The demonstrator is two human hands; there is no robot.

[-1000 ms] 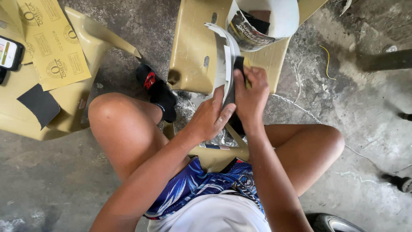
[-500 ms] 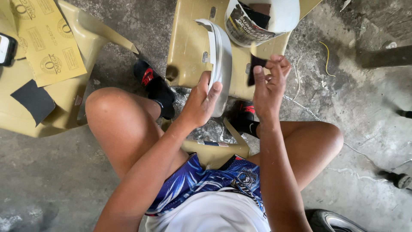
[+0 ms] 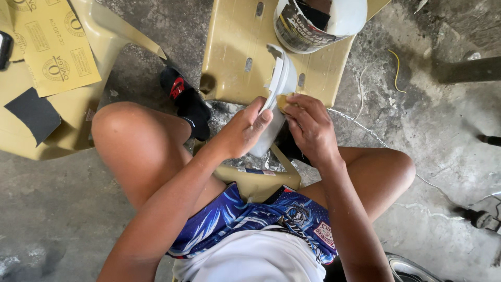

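My left hand [image 3: 244, 130] grips a curved white plastic panel [image 3: 281, 78], held upright between my knees. Pressed against the panel's right side, my right hand [image 3: 309, 125] pinches a small folded piece of yellow sandpaper [image 3: 285, 100]. Just beyond the panel stands a tan plastic stool [image 3: 235, 52], and on it sits a cut-open white container [image 3: 318, 21] with dark scraps inside.
A second tan plastic seat [image 3: 88, 104] at the left carries yellow sandpaper sheets [image 3: 55, 47] and a dark sandpaper piece [image 3: 32, 114]. A black and red sandal [image 3: 185, 99] is on my left foot. Cracked concrete floor [image 3: 443, 130] lies all around, with a thin yellow wire [image 3: 395, 68].
The panel has been turned edge-on toward me. My right hand, lifted off and apart from it half a second ago, has come back onto its side with the sandpaper.
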